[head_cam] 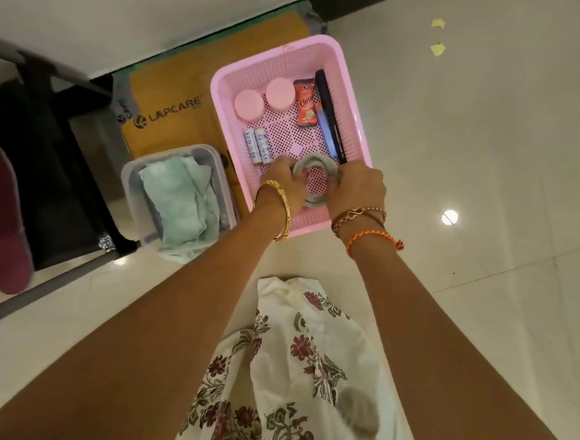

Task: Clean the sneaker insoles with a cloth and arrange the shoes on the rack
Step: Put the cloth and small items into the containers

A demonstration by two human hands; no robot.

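Two hands are down in the pink basket (354,111) on the floor. My left hand (284,181) and my right hand (358,186) each curl their fingers around a side of a grey ring (314,165). Both hold it tight. I see a pale green cloth (180,202) in a clear tub (131,188), just left of the basket. A dark rack (46,154) stands far left. I cannot see any sneakers or insoles.

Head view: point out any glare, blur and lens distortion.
Head view: a bright lamp reflection glares on the glossy floor; the forearms bulge wide toward the bottom edge, typical wide-angle stretch; the floral garment smears at the bottom; the pink basket stays fairly sharp.
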